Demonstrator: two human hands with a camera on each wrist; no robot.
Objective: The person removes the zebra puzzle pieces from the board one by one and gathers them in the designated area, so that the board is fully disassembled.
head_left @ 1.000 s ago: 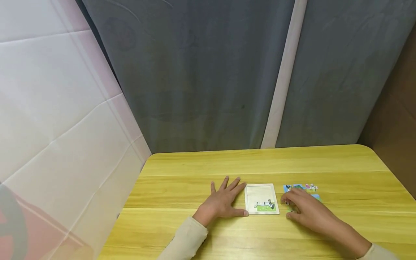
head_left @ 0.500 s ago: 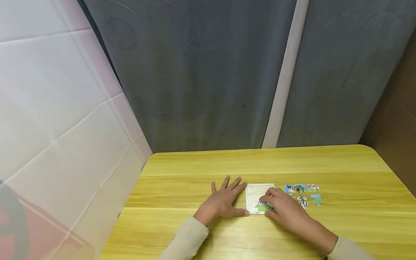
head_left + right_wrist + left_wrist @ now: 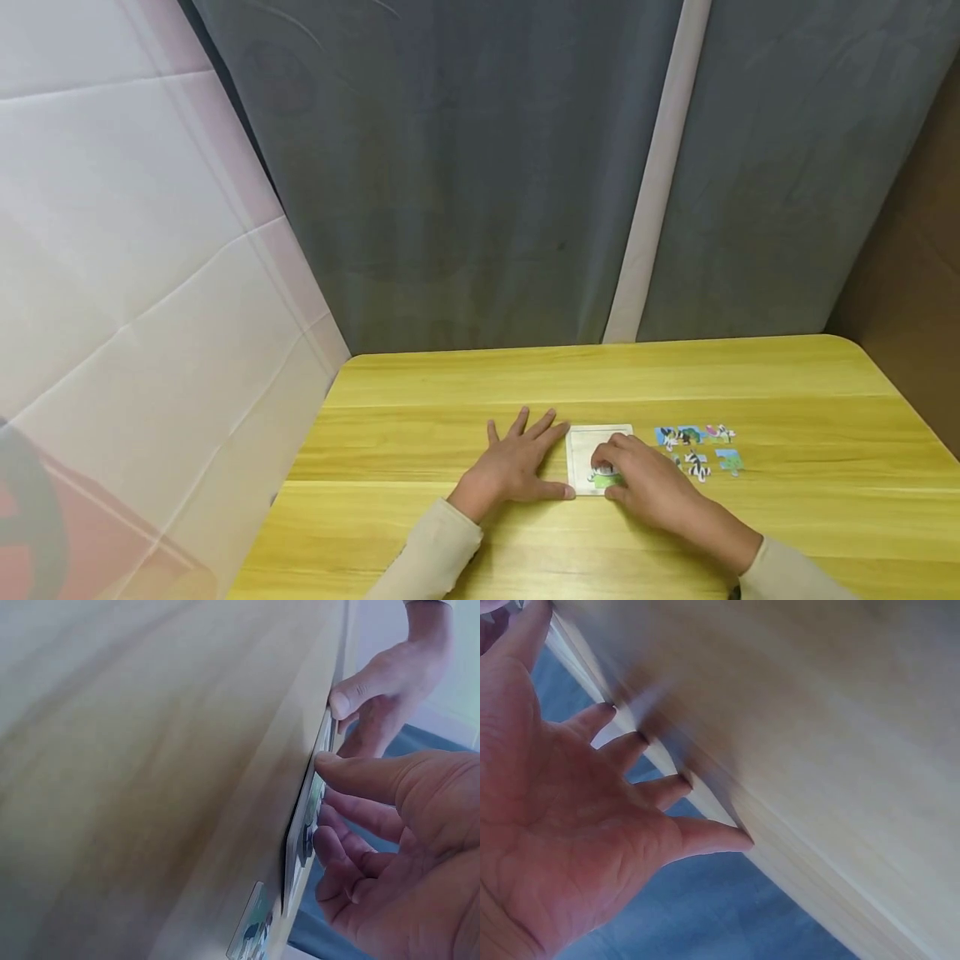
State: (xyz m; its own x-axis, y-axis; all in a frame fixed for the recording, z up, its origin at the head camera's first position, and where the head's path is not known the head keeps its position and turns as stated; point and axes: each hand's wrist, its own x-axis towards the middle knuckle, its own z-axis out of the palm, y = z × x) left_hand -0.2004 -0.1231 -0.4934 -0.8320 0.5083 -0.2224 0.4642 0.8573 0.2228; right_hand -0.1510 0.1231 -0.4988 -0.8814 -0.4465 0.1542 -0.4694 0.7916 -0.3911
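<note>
A square wooden puzzle tray point(image 3: 581, 442) lies flat on the table. My left hand point(image 3: 510, 467) rests with fingers spread beside its left side, thumb at the lower left corner and index fingertip near the upper left. In the tray's lower part lies a zebra puzzle piece point(image 3: 606, 481) with green grass, partly covered by my right hand point(image 3: 648, 483). My right fingers are bent down over it and the thumb is at the tray's near edge; they pinch the piece. In the right wrist view the curled fingertips point(image 3: 327, 844) sit right at the tray's face.
Several loose puzzle pieces point(image 3: 690, 435) lie on the table right of the tray, among them a zebra piece point(image 3: 698, 467) and a blue-green piece point(image 3: 730, 462). Grey curtain point(image 3: 465, 183) hangs behind the yellow wooden table point(image 3: 420, 383). White cloth point(image 3: 135, 233) stands at the left.
My right hand has moved left from the loose pieces onto the tray, then shifted slightly further left. More loose pieces now show. My left hand has stayed in place.
</note>
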